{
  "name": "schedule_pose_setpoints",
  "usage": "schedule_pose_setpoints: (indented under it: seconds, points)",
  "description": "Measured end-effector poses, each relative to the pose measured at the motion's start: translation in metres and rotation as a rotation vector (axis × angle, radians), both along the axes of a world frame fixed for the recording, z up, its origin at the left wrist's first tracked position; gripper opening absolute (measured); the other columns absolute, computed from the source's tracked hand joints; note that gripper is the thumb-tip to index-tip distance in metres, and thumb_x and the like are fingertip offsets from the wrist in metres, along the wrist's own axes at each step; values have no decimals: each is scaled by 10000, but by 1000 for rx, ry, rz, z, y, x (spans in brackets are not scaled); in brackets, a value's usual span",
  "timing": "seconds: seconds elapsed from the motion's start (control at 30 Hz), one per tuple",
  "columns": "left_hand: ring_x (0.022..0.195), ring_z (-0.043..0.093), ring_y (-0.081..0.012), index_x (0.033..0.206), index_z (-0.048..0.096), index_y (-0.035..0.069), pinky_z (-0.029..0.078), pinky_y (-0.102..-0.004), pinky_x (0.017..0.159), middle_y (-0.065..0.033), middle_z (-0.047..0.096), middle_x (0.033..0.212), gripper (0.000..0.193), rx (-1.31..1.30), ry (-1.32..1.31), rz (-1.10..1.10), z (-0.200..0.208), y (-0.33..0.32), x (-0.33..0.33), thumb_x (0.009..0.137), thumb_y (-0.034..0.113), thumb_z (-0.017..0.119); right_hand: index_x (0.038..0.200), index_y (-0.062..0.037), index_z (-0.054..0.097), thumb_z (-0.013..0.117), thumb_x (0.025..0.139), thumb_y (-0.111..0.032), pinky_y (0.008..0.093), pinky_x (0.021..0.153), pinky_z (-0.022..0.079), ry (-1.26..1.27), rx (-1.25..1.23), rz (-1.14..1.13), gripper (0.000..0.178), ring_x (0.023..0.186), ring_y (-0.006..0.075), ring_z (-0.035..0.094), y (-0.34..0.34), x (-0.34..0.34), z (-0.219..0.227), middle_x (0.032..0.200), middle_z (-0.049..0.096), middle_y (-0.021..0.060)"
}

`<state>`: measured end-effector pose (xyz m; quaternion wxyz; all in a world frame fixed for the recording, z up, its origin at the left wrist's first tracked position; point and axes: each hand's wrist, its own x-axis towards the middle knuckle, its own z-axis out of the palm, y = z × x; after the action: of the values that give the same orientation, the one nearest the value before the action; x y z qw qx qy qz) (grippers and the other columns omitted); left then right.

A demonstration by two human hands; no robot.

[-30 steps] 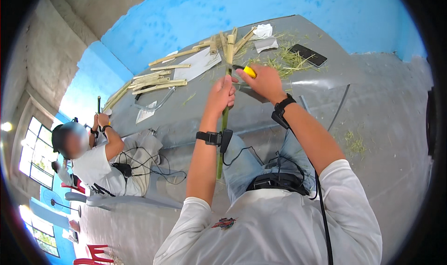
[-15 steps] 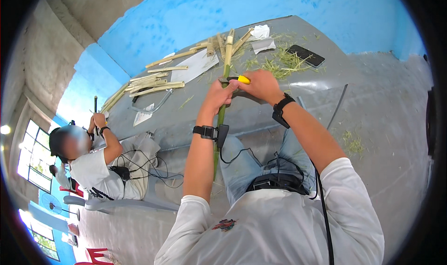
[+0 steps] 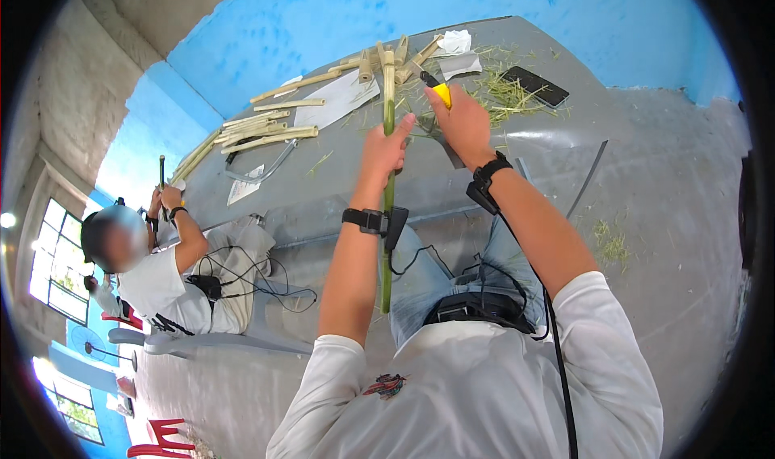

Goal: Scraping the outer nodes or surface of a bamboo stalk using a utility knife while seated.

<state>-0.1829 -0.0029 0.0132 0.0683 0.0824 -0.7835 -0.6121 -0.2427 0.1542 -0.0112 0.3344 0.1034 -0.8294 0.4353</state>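
Note:
My left hand (image 3: 383,156) is wrapped round a long bamboo stick (image 3: 389,108), which runs from above the table down beside my left forearm. Its upper end is peeled pale, while the lower length is still green. In my right hand (image 3: 466,126) is a utility knife (image 3: 437,89) with a yellow and black handle, its blade pointing up and left. The knife is apart from the stick, just to its right. Green shavings (image 3: 517,100) lie on the table beyond my right hand.
Pale bamboo pieces (image 3: 266,136) lie on the grey table (image 3: 339,168) with a hacksaw (image 3: 270,168) and white paper (image 3: 335,104). A phone (image 3: 534,86) rests at the right. A co-worker (image 3: 173,257) sits at left, holding a dark stick.
My right hand has lifted the knife off the stick, moving it up and to the right. My left hand and the stick have shifted slightly.

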Motion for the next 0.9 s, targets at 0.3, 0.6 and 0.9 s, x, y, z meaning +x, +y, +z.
schedule_pose_setpoints:
  seconds: [0.3, 0.6, 0.9]
  points:
    - [518, 379, -47, 833, 512, 106, 310, -223, 440, 44, 450, 658, 440, -3, 2, -260, -5, -20, -5, 903, 476, 740, 755, -82, 671, 533, 878, -727, 461, 615, 527, -33, 380, 261, 671, 705, 371, 671, 7, 10, 3, 703, 663, 166]
    - [501, 434, -79, 867, 555, 50, 353, -247, 448, 26, 488, 641, 411, -57, 35, -246, -8, -22, -5, 927, 419, 725, 761, -70, 684, 500, 873, -757, 473, 647, 525, -29, 442, 271, 719, 726, 376, 667, 4, 7, 0, 679, 647, 177]
    - [485, 406, -49, 882, 551, 74, 341, -235, 426, 39, 468, 631, 503, -120, 2, -85, -3, -5, -1, 891, 548, 720, 794, -70, 670, 532, 936, -639, 445, 542, 510, 14, 25, 0, 602, 634, 370, 657, -1, 1, -2, 667, 651, 167]
